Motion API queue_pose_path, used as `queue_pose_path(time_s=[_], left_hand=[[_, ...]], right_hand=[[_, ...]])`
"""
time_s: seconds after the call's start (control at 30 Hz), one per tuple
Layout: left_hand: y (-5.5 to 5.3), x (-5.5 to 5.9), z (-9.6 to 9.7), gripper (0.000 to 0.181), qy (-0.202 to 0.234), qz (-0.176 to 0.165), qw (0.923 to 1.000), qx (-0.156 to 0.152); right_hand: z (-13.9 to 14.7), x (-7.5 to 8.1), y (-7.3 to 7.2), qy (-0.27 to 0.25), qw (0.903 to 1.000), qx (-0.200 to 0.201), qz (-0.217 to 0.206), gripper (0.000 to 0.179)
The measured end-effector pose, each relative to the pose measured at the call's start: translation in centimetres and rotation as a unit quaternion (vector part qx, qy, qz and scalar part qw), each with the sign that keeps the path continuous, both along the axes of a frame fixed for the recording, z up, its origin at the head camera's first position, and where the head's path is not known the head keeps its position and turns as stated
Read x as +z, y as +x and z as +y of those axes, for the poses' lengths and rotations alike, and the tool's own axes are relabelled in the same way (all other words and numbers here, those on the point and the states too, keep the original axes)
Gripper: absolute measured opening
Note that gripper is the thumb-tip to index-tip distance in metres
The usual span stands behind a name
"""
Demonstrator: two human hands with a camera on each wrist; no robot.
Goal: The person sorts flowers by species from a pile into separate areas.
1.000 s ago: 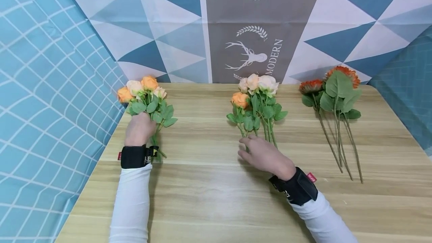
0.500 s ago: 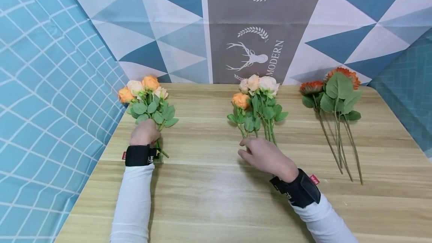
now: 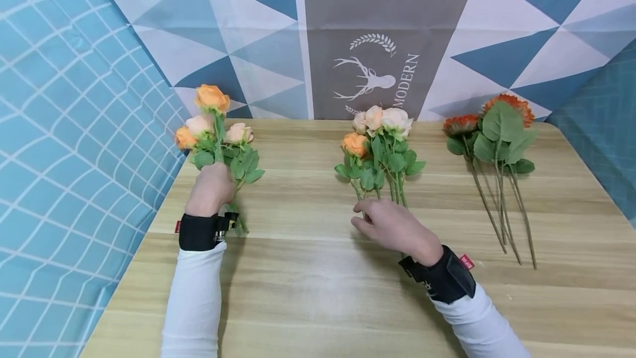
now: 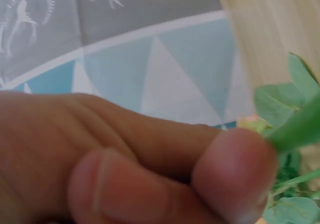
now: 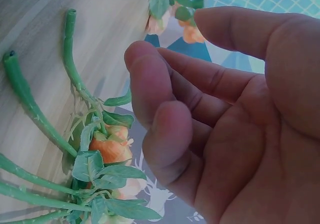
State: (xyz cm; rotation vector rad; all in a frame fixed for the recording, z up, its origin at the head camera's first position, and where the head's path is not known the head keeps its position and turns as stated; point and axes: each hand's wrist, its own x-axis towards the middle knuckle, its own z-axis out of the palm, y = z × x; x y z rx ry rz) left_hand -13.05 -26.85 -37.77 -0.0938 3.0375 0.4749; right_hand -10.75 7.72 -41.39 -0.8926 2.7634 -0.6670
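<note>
My left hand (image 3: 211, 189) pinches the green stem (image 4: 300, 126) of an orange rose (image 3: 212, 98) between thumb and finger, as the left wrist view shows. This bloom stands above the other roses of the left bunch, among them a pale peach rose (image 3: 239, 133) and a smaller orange rose (image 3: 185, 137). Over the lower stems of the middle bunch hovers my right hand (image 3: 397, 228), fingers loosely bent and nothing in them. That bunch has an orange rose (image 3: 355, 144) and several pale roses (image 3: 396, 120); its cut stems (image 5: 37, 112) lie on the table beside the right hand.
Several long-stemmed flowers with red-orange heads (image 3: 509, 105) and broad leaves lie on the right of the wooden table (image 3: 308, 286). A patterned cloth (image 3: 263, 32) rises behind the table's back edge, and a blue checked cloth (image 3: 74, 153) stands along the left.
The left hand first slid down the left bunch's stems, then rose with one orange rose, lifting its bloom above the others. The right hand has stayed nearly still.
</note>
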Motion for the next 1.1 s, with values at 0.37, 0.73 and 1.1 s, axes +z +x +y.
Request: queue_pose_path(time_s=[0.37, 0.73, 1.1], left_hand=[[1.3, 1.9, 5.6, 0.034, 0.060, 0.112, 0.9892, -0.073], [2.8, -0.1, 13.8, 0.014, 0.218, 0.130, 0.9422, -0.219], [2.9, -2.0, 16.6, 0.006, 0.234, 0.177, 0.9175, -0.268]], right_hand=[[0.0, 0.4, 0.0, -0.059, 0.9974, 0.015, 0.039, 0.024], [-1.0, 1.1, 0.6, -0.148, 0.9885, 0.033, 0.003, 0.021], [-1.6, 0.3, 0.9, -0.176, 0.9842, 0.015, -0.016, 0.031]])
